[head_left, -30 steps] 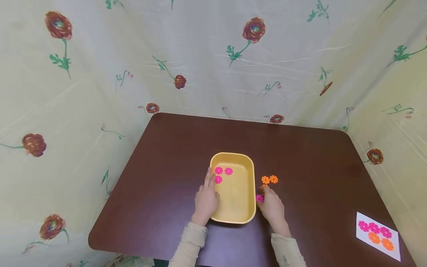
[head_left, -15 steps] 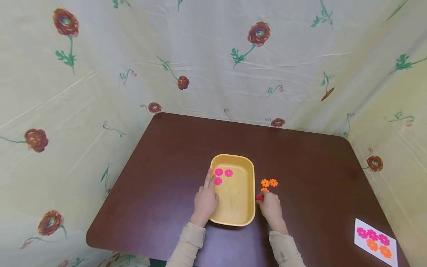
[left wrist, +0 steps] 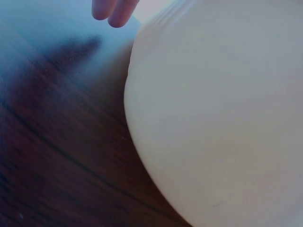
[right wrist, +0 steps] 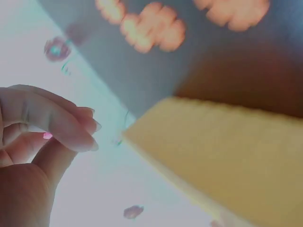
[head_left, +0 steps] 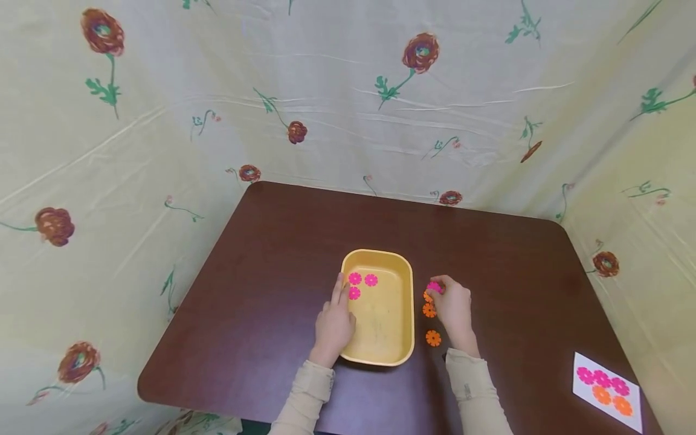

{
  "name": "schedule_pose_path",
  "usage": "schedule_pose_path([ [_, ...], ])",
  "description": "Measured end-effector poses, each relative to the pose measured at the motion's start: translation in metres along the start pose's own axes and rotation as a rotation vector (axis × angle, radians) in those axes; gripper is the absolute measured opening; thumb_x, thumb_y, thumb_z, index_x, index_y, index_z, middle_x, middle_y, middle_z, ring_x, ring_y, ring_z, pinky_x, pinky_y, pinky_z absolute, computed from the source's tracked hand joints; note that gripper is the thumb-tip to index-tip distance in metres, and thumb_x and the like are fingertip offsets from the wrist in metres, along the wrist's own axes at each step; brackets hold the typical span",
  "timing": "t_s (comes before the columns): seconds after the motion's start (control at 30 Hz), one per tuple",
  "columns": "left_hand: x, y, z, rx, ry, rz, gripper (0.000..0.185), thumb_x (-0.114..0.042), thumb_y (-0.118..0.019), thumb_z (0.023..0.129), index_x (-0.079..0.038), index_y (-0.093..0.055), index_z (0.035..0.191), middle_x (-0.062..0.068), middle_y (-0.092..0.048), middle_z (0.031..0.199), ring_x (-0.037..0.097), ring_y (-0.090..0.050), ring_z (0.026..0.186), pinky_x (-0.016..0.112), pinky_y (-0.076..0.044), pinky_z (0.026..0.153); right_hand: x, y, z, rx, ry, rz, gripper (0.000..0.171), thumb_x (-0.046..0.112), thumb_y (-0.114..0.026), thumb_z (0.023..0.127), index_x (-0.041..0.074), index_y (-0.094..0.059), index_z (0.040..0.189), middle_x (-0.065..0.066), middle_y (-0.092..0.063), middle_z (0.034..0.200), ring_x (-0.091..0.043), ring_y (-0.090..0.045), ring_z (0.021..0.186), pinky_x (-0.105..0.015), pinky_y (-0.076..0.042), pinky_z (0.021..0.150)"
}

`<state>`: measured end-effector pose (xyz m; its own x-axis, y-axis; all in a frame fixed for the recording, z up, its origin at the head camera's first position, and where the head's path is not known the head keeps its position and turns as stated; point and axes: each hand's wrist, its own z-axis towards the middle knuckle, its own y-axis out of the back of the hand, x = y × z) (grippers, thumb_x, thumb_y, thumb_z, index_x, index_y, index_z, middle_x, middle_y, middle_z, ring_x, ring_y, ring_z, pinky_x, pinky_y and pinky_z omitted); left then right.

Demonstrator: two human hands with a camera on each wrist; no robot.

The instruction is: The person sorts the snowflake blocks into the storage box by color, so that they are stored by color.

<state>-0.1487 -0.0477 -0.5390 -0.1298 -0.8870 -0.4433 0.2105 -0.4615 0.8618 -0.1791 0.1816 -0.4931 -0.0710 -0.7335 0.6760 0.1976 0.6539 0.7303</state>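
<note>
The right hand (head_left: 452, 305) has its fingers curled in a narrow grip around a pink flower piece (head_left: 433, 287), pinched at the fingertips just right of the yellow tray (head_left: 405, 302) and above the counter (head_left: 272, 254); in the right wrist view only a sliver of pink shows between the thumb and the bent fingers (right wrist: 71, 125), so the piece's shape there cannot be made out. The left hand (head_left: 334, 320) lies along the tray's left wall with its fingers straight, the grip loose and holding nothing, the fingertips near three pink flowers (head_left: 354, 279) that lie in the tray's far left corner. Orange flowers (head_left: 433, 338) lie on the counter beside the right hand, one near the wrist and others partly covered by the fingers, so their count is unclear. The left wrist view is filled by the tray's pale blurred side, with only two fingertips at the top edge. A white card (head_left: 606, 389) printed with pink and orange flowers lies well apart at the counter's near right corner, its edge cut off.
</note>
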Motion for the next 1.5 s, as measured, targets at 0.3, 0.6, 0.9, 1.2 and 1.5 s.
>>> schedule_pose_path([
  [0.3, 0.004, -0.005, 0.002, -0.04, -0.042, 0.002, 0.061, -0.004, -0.06, 0.071, -0.005, -0.049, 0.131, 0.005, -0.031, 0.147, 0.023, -0.044, 0.052, 0.031, -0.036, 0.043, 0.05, -0.004, 0.021, 0.075, -0.026, 0.203, 0.021, 0.006, -0.066, 0.081, -0.001, -0.066, 0.101, -0.015, -0.065, 0.075, -0.021, -0.062, 0.053, -0.025, -0.051, 0.05],
  [0.6, -0.005, -0.009, 0.001, -0.025, -0.019, -0.024, 0.063, -0.003, -0.06, 0.071, -0.006, -0.048, 0.132, 0.003, -0.031, 0.147, 0.023, -0.045, 0.052, 0.033, -0.036, 0.043, 0.082, -0.028, 0.035, 0.139, -0.16, 0.313, 0.016, 0.012, -0.068, 0.081, 0.001, -0.059, 0.088, -0.014, -0.067, 0.074, -0.017, -0.063, 0.054, -0.031, -0.053, 0.057],
  [0.9, -0.002, -0.009, 0.0, -0.006, 0.009, -0.046, 0.063, -0.004, -0.06, 0.073, -0.007, -0.046, 0.134, 0.0, -0.028, 0.148, 0.025, -0.048, 0.057, 0.035, -0.038, 0.044, 0.084, -0.067, 0.031, 0.17, -0.244, 0.409, 0.017, 0.01, -0.067, 0.082, -0.003, -0.056, 0.084, -0.016, -0.066, 0.07, -0.023, -0.066, 0.056, -0.036, -0.054, 0.059],
  [1.2, -0.004, -0.005, 0.008, -0.038, -0.025, -0.055, 0.065, -0.004, -0.062, 0.072, -0.005, -0.045, 0.134, 0.003, -0.031, 0.147, 0.025, -0.048, 0.055, 0.034, -0.038, 0.043, 0.072, -0.088, 0.034, 0.121, -0.323, 0.424, 0.014, 0.009, -0.069, 0.079, -0.002, -0.061, 0.078, -0.017, -0.068, 0.073, -0.017, -0.064, 0.053, -0.033, -0.054, 0.058],
  [1.5, 0.0, -0.006, 0.003, -0.047, -0.01, -0.037, 0.064, -0.004, -0.062, 0.071, -0.006, -0.047, 0.133, 0.003, -0.032, 0.146, 0.026, -0.048, 0.055, 0.035, -0.038, 0.043, 0.065, -0.105, 0.025, 0.151, -0.33, 0.399, 0.014, 0.01, -0.071, 0.078, -0.001, -0.063, 0.074, -0.014, -0.067, 0.067, -0.021, -0.066, 0.056, -0.026, -0.051, 0.049],
])
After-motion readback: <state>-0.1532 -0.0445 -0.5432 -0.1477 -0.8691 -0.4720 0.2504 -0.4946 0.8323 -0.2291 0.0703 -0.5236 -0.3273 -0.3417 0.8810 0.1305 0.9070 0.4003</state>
